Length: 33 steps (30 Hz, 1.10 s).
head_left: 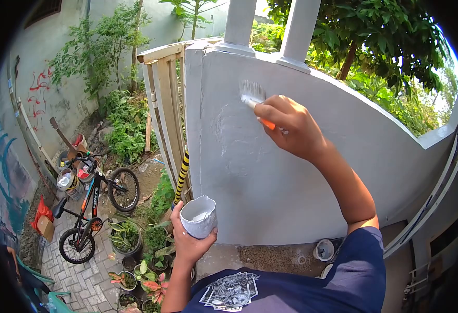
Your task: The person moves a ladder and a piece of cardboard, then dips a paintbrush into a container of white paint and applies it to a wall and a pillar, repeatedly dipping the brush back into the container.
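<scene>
My right hand (287, 125) is closed around a paintbrush (251, 98) with an orange part on its handle. The brush's pale bristles are up against the grey-white wall (302, 177), near its upper left, and look slightly smeared by motion. Lower down, my left hand (190, 240) grips a paint cup (199, 215) from below and the side. White paint shows inside the cup, and its outside is coated with paint too. The cup is held upright in front of the wall's lower left part.
A wooden gate (164, 94) adjoins the wall's left edge, with a yellow-and-black striped pole (182, 175) beside it. Potted plants (126, 237) and a bicycle (91, 203) stand at left. A small bucket (324, 250) sits at the wall's foot. Two white posts (239, 23) rise from the wall.
</scene>
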Available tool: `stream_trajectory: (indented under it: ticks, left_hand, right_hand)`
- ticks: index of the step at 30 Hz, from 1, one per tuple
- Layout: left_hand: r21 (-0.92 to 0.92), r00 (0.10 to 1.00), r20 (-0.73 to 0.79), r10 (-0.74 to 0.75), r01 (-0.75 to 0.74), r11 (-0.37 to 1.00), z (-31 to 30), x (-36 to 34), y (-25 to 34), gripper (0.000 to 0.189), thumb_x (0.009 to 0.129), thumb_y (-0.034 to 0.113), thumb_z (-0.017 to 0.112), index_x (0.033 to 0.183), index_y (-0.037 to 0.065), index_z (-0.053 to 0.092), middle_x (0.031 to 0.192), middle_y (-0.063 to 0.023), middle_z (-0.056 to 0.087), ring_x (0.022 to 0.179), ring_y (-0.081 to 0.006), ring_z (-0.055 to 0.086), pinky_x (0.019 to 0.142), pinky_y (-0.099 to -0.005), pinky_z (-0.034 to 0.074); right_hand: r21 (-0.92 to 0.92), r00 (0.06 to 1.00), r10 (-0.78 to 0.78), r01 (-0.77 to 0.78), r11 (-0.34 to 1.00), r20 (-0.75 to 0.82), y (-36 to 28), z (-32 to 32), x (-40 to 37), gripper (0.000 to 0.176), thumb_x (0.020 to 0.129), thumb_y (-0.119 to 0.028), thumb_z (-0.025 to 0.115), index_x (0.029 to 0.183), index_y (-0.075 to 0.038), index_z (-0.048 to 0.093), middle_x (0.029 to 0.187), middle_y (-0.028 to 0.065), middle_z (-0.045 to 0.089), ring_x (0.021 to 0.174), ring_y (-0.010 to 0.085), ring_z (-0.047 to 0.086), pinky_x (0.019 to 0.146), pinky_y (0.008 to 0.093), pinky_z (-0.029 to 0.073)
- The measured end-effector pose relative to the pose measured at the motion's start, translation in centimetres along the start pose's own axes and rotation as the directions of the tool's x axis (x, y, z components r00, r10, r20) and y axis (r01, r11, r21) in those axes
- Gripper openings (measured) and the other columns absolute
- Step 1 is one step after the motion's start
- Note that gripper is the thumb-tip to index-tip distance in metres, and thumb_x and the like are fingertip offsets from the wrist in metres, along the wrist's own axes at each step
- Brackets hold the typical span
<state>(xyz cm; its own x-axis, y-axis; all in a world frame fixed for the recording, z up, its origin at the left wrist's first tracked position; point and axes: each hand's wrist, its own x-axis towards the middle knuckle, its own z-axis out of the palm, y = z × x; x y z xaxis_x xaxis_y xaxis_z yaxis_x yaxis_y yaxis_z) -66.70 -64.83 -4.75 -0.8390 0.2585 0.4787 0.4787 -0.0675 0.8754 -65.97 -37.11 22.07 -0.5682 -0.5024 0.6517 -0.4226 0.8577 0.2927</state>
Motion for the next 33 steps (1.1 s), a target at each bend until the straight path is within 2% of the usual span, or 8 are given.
stream_trajectory:
  ticks: [4,7,10,13,16,21,29,33]
  left_hand:
    - [-0.033,0.998,-0.058,0.018,-0.02,0.999,-0.2,-0.5,0.0,0.102,0.066,0.014,0.087,0.149,0.0,0.027,0.125,-0.0188,0.057,0.114,-0.0289,0.062,0.1,-0.0416,0.049]
    - [-0.039,0.998,-0.053,-0.021,0.019,0.999,-0.6,-0.8,0.1,0.102,0.066,0.015,0.087,0.149,0.001,0.028,0.126,-0.0186,0.057,0.114,-0.0287,0.061,0.101,-0.0417,0.048]
    - [0.039,0.997,-0.066,0.033,-0.03,0.999,-0.9,-0.7,-0.3,0.102,0.066,0.016,0.087,0.149,0.001,0.028,0.127,-0.0185,0.056,0.115,-0.0286,0.061,0.101,-0.042,0.048]
    - [0.036,0.997,-0.064,0.036,-0.033,0.999,-0.8,-0.5,-0.6,0.102,0.066,0.016,0.087,0.148,0.001,0.029,0.128,-0.0184,0.055,0.116,-0.0286,0.06,0.102,-0.0421,0.047]
    - [0.0,0.999,-0.048,0.013,-0.013,1.0,-0.4,-0.2,-0.3,0.103,0.066,0.016,0.087,0.148,0.001,0.028,0.127,-0.0185,0.056,0.115,-0.0287,0.061,0.101,-0.0421,0.048]
    - [-0.011,1.0,0.009,-0.018,0.018,1.0,0.4,-0.4,0.4,0.104,0.068,0.011,0.085,0.152,0.004,0.024,0.13,-0.0166,0.055,0.12,-0.0265,0.057,0.105,-0.0411,0.045]
    - [-0.027,0.999,0.04,-0.034,0.035,0.999,0.1,-1.0,0.9,0.104,0.068,0.012,0.086,0.151,0.004,0.024,0.13,-0.0171,0.055,0.121,-0.0266,0.057,0.105,-0.041,0.045]
    - [0.006,1.0,-0.005,0.028,-0.028,1.0,0.1,-0.8,0.3,0.103,0.066,0.014,0.087,0.149,0.001,0.027,0.126,-0.0187,0.057,0.116,-0.0282,0.061,0.101,-0.0409,0.048]
  right_hand:
    - [0.09,0.998,0.055,-0.058,0.994,0.037,-1.6,3.3,-4.5,0.034,0.083,0.002,0.071,0.113,-0.012,0.063,0.093,0.0065,0.061,0.082,0.0288,0.064,0.072,0.0383,0.055]
    - [0.273,0.978,0.094,-0.144,0.951,0.189,-1.7,3.5,-5.5,0.033,0.085,0.001,0.071,0.114,-0.011,0.063,0.093,0.0072,0.062,0.083,0.0288,0.065,0.074,0.0386,0.056]
    - [0.239,0.982,0.162,-0.181,0.954,0.097,1.3,0.6,-3.0,0.027,0.088,-0.001,0.07,0.112,-0.012,0.064,0.094,0.008,0.065,0.086,0.0298,0.065,0.074,0.0402,0.055]
    - [0.035,0.988,-0.03,0.036,0.999,-0.152,2.4,-3.1,0.4,0.026,0.087,0.001,0.071,0.109,-0.01,0.062,0.096,0.0068,0.065,0.087,0.0283,0.064,0.076,0.0402,0.054]
    - [-0.064,0.971,-0.116,0.105,0.992,-0.208,2.5,-5.3,1.8,0.03,0.084,0.002,0.072,0.11,-0.01,0.063,0.096,0.0058,0.065,0.087,0.0272,0.064,0.077,0.0391,0.054]
    - [-0.093,0.992,-0.129,0.13,0.987,0.007,0.2,-0.4,-1.3,0.035,0.077,0.001,0.074,0.107,-0.014,0.063,0.099,0.0037,0.065,0.088,0.0239,0.065,0.077,0.0365,0.057]
    - [0.318,0.974,0.036,-0.109,0.942,0.226,-1.5,5.0,-6.2,0.035,0.082,0.002,0.072,0.112,-0.014,0.062,0.099,0.0055,0.063,0.087,0.0266,0.064,0.075,0.0393,0.057]
    - [0.15,0.999,0.024,-0.016,0.989,-0.048,0.9,0.8,-1.4,0.032,0.085,0.003,0.07,0.113,-0.013,0.062,0.096,0.0052,0.063,0.085,0.0276,0.062,0.073,0.0396,0.054]
